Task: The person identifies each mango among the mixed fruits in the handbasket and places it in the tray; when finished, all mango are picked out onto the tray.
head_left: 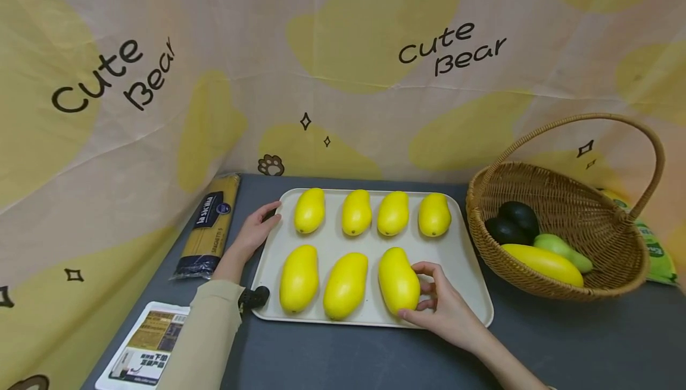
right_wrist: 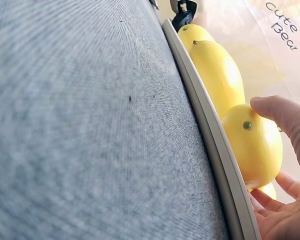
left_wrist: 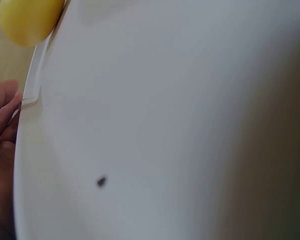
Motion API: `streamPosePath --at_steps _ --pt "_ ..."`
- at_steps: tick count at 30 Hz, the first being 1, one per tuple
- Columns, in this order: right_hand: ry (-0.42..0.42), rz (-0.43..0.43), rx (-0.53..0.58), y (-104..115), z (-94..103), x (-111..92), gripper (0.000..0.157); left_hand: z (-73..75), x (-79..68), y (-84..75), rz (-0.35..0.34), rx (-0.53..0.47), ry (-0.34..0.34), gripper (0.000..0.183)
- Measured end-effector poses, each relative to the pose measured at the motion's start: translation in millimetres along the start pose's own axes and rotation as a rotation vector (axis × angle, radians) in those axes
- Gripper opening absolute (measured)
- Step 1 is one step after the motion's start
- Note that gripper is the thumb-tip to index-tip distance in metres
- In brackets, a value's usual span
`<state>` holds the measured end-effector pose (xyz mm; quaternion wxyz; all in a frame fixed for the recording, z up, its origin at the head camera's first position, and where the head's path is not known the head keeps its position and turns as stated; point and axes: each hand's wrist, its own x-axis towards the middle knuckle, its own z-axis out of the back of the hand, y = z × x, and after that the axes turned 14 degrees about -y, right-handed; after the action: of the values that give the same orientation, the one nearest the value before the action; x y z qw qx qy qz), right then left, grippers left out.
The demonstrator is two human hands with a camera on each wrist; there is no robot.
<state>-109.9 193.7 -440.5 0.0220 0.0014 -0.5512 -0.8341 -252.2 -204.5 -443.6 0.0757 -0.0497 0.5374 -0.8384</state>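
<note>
A cream tray [head_left: 461, 286] lies on the table with several yellow mangoes on it, in a back row and a front row. My right hand [head_left: 447, 309] holds the rightmost front mango [head_left: 399, 283], thumb at its near end and fingers along its right side. In the right wrist view, the thumb [right_wrist: 277, 112] lies against this mango [right_wrist: 255, 145], which sits close to the tray's rim [right_wrist: 210, 120]. My left hand [head_left: 254, 232] is at the tray's left rim, fingertips touching the edge, near the back-left mango [head_left: 309, 211].
To the right stands a wicker basket [head_left: 600, 253] with a tall handle, holding dark avocado-like fruits [head_left: 517, 220], a green pear [head_left: 560, 250] and a long yellow fruit [head_left: 543, 264]. A green bag [head_left: 659, 256] is behind it. At left lie a spaghetti pack [head_left: 209, 226] and a white labelled package [head_left: 145, 345].
</note>
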Motion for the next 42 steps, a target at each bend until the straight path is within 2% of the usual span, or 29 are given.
streamPosePath --at_steps 19,42 --pt "-0.031 -0.002 -0.044 -0.6 -0.5 -1.3 0.078 1.4 -1.9 -0.7 0.012 -0.021 0.01 0.051" --pt "-0.03 -0.023 -0.117 3.2 -1.2 -2.1 0.074 1.2 0.2 0.3 -0.009 0.013 0.006 0.051"
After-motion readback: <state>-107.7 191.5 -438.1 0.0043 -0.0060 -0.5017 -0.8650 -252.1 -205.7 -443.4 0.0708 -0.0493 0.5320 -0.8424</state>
